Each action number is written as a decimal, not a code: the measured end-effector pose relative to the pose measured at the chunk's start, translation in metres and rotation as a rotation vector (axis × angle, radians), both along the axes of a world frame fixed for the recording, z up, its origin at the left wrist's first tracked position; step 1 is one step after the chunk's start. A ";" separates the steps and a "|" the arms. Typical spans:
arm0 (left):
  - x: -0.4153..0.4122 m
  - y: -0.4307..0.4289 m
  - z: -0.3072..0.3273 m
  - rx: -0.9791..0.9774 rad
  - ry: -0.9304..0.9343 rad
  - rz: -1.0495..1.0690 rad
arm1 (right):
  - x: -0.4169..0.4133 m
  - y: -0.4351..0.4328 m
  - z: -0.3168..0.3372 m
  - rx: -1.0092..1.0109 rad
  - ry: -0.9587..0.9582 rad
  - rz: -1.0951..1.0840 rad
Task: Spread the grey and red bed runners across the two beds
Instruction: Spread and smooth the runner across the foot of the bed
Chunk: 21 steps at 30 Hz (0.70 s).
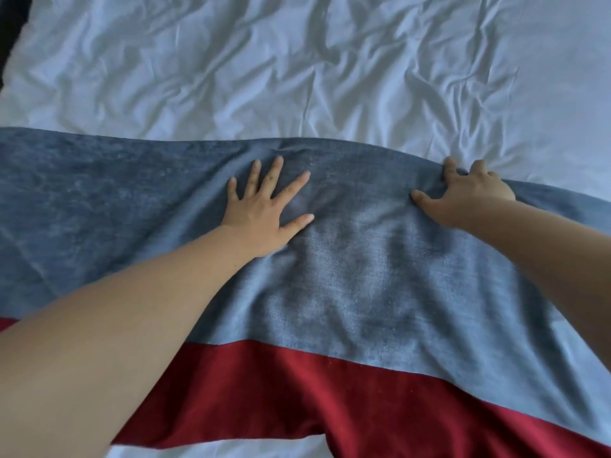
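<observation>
We are pressing our left hand (264, 211) flat on the grey part of the bed runner (380, 292), fingers spread wide. Our right hand (469, 195) is gripping the runner's far edge, fingers curling over it, thumb lying on the cloth. The runner is lying across the wrinkled white duvet (297, 61), its red band (297, 395) running along the near side.
</observation>
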<state>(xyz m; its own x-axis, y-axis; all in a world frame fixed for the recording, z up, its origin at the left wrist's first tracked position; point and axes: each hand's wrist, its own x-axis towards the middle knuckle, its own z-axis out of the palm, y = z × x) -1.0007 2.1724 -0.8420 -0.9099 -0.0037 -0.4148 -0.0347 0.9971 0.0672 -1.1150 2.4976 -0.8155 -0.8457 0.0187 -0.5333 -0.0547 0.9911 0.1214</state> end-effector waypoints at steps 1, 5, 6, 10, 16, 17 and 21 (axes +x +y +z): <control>0.011 -0.005 0.006 -0.002 -0.020 -0.011 | -0.002 -0.002 0.004 -0.006 -0.054 -0.024; 0.082 -0.020 0.029 0.002 -0.074 -0.005 | 0.035 -0.016 0.010 -0.027 -0.001 0.081; 0.104 -0.018 0.034 0.009 -0.058 -0.019 | 0.052 -0.018 0.010 -0.078 0.085 0.230; 0.191 -0.001 0.044 0.036 0.070 -0.168 | 0.138 -0.033 0.024 -0.482 0.152 0.727; 0.285 0.010 0.045 0.065 0.072 -0.314 | 0.264 -0.054 0.031 -0.578 -0.077 0.988; 0.298 0.009 0.044 0.054 0.048 -0.336 | 0.276 -0.055 0.028 -0.526 -0.109 1.007; 0.325 0.010 0.041 0.047 0.068 -0.285 | 0.300 -0.047 0.022 -0.468 -0.206 0.976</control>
